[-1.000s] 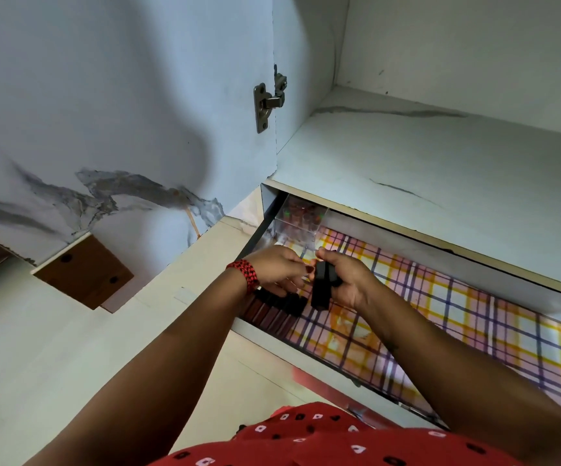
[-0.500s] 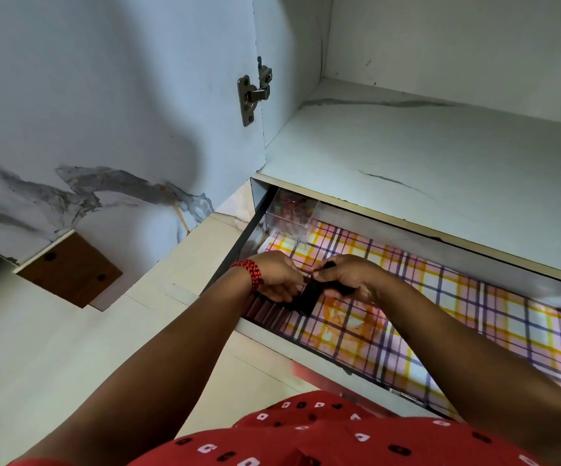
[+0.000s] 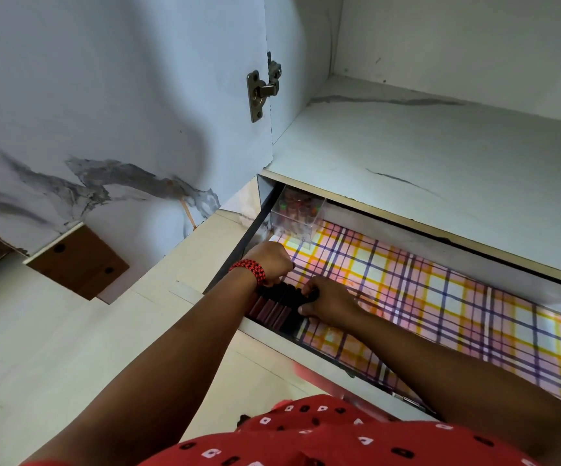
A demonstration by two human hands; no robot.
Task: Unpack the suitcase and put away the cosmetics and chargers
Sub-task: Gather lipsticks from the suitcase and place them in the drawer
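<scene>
- Paper (image 3: 440, 297) in a plaid pattern lines the open drawer (image 3: 265, 331), which sits under a white marbled shelf (image 3: 406, 156).
- Beside the shelf, a cupboard door (image 3: 121, 95) stands open on its metal hinge (image 3: 260, 92). A clear plastic box (image 3: 297, 213) of small coloured bits fills the drawer's back left corner.
- A brown wooden block (image 3: 77, 260) shows low on the left, and a red patterned garment (image 3: 306, 432) fills the bottom edge.
- Both forearms reach over the drawer's front rail, hiding part of its left corner. A dark reddish ribbed strip (image 3: 269, 312) lies there; what it is cannot be told.
- The black chargers (image 3: 282, 294) lie low in the front left corner of the drawer, between the two hands.
- The left hand (image 3: 272, 264), with a red and black wristband (image 3: 248, 270), is curled over their far end. Its fingertips are hidden, so its grip cannot be told.
- The right hand (image 3: 329, 304) curls its fingers onto their right end, thumb below.
- A second ago the right hand held a black block upright above the paper. Since then both hands have dropped toward the front rail, and the block lies flat.
</scene>
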